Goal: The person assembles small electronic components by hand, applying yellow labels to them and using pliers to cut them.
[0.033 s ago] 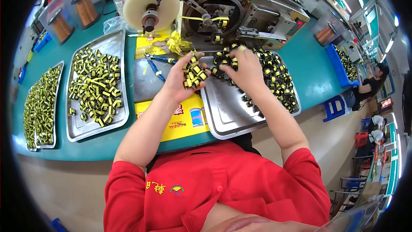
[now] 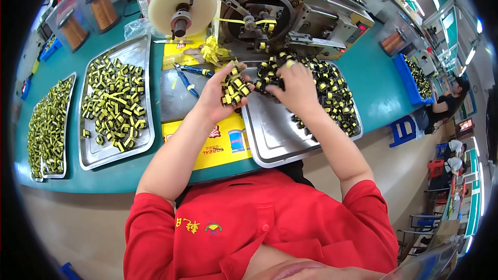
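My left hand (image 2: pixel 213 95) is cupped, palm up, around a handful of small black coils with yellow tape (image 2: pixel 236 91). Just to its right, my right hand (image 2: pixel 299 87) reaches over a metal tray (image 2: pixel 267 148). Its thumb and fingers are curled on the taped coils at the tray's far left part; the fingertips are partly hidden among them. More of these coils (image 2: pixel 332 91) are heaped along the tray's far and right sides. Behind both hands stands a winding machine (image 2: pixel 262 18) with a large pale reel (image 2: pixel 182 8) and a strip of yellow tape.
Two trays of yellow-wrapped coils, a nearer one (image 2: pixel 151 116) and a farther-left one (image 2: pixel 65 158), lie to the left. Blue-handled cutters (image 2: pixel 188 84) rest beside crumpled yellow tape (image 2: pixel 213 51). Copper wire spools (image 2: pixel 104 9) stand back left. A blue bin (image 2: pixel 407 85) and a person are at right.
My right hand has shifted slightly down and right, its thumb and fingers drawn closer together over the coils. My left hand stays nearly still with its handful.
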The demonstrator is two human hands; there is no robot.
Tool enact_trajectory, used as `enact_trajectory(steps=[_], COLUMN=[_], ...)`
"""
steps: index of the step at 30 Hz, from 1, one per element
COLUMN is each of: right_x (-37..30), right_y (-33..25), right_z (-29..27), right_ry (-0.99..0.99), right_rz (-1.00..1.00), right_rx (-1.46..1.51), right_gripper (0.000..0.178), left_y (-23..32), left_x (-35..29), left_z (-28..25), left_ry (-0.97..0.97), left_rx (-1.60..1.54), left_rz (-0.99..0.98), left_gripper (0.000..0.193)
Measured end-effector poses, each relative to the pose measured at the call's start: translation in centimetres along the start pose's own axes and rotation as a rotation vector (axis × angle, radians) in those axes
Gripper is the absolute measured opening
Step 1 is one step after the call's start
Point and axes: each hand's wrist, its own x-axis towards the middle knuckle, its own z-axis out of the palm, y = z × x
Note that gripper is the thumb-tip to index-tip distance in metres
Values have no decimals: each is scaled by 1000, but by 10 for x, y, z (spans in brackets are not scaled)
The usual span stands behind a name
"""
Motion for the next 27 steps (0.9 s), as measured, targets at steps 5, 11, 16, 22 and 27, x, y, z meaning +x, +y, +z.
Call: enact_trajectory(steps=[5, 11, 16, 22, 27], right_x=[-12, -25, -58, -66, -86], right_y=[0, -3, -23, -34, -38], right_z=[17, -2, -21, -13, -5], right_ry=[46, -46, -471, -419, -256], right_rz=[-136, -242, -162, -121, -220], right_rx=[-109, 106, 579, 460, 649], right_gripper=[41, 29, 23, 25, 30], left_y=[-3, 2, 2, 1, -10], left_x=[2, -1, 2, -3, -7], left_z=[-4, -3, -6, 4, 11], left_ry=[-27, -22, -64, 15, -64], left_rx=[18, 18, 21, 61, -15], left_rz=[-13, -17, -54, 26, -112], left_gripper=[41, 40, 35, 33, 42])
